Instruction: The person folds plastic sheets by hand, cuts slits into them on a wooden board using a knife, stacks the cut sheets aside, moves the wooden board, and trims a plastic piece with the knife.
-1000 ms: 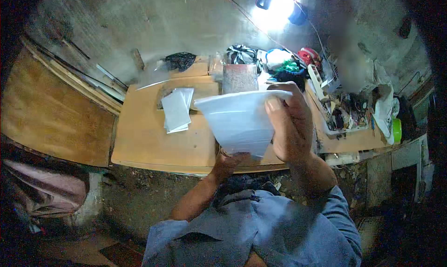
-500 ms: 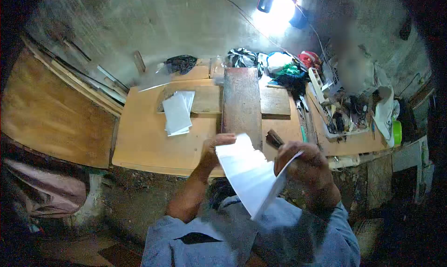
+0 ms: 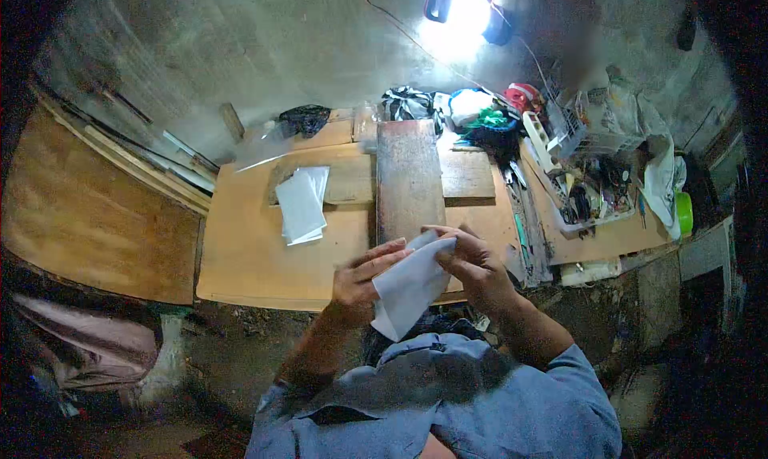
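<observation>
The folded white paper (image 3: 410, 284) is held before the person's chest, by the table's (image 3: 240, 255) near edge; the right hand (image 3: 478, 271) pinches its corner at 2 o'clock; the left hand (image 3: 358, 283) lies against its edge at 9, whether clamped I can't tell. From there, a dark wooden board (image 3: 410, 175) sits at 12; white sheets (image 3: 301, 207) at 10; a cluttered plastic tray (image 3: 600, 224) at 2.

We face the table (image 3: 264, 279) | paper stack (image 3: 300, 207) on it, left of the central board (image 3: 408, 171) | tool tray (image 3: 620, 219) to our right | plastic bag (image 3: 408, 103) behind the board
</observation>
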Demonstrator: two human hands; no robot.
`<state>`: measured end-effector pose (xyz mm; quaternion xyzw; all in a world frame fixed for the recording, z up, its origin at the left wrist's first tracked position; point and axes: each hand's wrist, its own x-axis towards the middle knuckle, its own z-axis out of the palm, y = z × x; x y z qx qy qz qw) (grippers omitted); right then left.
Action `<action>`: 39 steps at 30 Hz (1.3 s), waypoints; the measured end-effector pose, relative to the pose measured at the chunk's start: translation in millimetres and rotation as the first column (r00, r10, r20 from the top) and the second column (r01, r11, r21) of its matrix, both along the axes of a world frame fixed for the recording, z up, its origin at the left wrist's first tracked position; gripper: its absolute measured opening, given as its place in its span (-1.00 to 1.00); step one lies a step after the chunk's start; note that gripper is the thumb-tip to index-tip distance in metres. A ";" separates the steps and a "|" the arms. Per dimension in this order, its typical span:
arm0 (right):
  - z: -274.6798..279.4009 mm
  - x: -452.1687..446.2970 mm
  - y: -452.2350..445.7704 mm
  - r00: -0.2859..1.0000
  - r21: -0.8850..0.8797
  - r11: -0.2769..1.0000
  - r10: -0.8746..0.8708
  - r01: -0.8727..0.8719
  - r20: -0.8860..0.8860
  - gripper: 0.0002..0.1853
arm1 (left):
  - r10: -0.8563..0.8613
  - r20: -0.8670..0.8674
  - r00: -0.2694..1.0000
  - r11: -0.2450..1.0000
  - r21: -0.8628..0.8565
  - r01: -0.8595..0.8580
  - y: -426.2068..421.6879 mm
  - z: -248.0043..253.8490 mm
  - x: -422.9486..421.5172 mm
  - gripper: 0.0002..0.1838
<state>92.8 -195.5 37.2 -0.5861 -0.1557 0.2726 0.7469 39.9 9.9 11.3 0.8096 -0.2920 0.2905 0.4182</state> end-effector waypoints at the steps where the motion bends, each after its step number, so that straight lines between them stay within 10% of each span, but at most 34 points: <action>1: -4.4 1.3 -0.6 1.000 0.001 1.000 0.000 0.000 -0.002 -0.78 | -0.042 -0.046 0.998 0.996 -0.082 0.038 0.7 -8.8 -1.8 -0.71; 4: -15.5 2.8 -0.5 0.991 0.027 0.996 0.089 -0.087 -0.100 -0.77 | -0.098 -0.113 0.989 0.968 -0.243 0.068 -0.4 -17.3 -6.2 -0.59; 8: -16.4 -6.3 0.9 0.973 -0.012 0.992 -0.121 0.126 0.198 -0.88 | 0.023 -0.337 0.941 0.805 -0.552 -0.217 -19.9 -28.3 -14.3 -0.46; 10: -17.2 -7.8 -0.2 0.926 -0.077 0.982 -0.137 0.174 0.353 -0.89 | -0.536 -0.270 0.800 0.210 -0.960 -0.183 -21.5 -25.9 -14.8 -0.38; 11: -16.0 -9.5 1.6 0.947 -0.049 0.978 -0.182 0.201 0.264 -0.89 | -0.633 -0.171 0.755 0.112 -0.985 -0.129 -24.3 -21.7 -19.6 -0.34; 12: -14.9 -11.4 3.8 0.960 -0.025 0.973 -0.223 0.230 0.171 -0.90 | -0.631 -0.170 0.757 0.108 -0.985 -0.131 -19.3 -26.3 -23.4 -0.34; 13: -13.9 -13.6 6.0 0.961 -0.028 0.974 -0.219 0.226 0.170 -0.90 | -0.576 -0.496 0.649 0.421 -0.861 -0.285 -11.4 -27.5 -28.7 -0.37; 18: -21.0 -18.9 9.6 0.962 -0.017 0.976 -0.211 0.217 0.174 -0.88 | -0.259 -0.792 0.554 0.638 -0.570 -0.518 -27.7 -17.1 -27.5 -0.77; 39: -41.0 -16.0 14.2 0.868 0.077 0.964 -0.262 0.254 0.422 -0.72 | -0.183 -0.790 0.585 0.634 -0.550 -0.544 -30.6 -13.4 -30.5 -0.72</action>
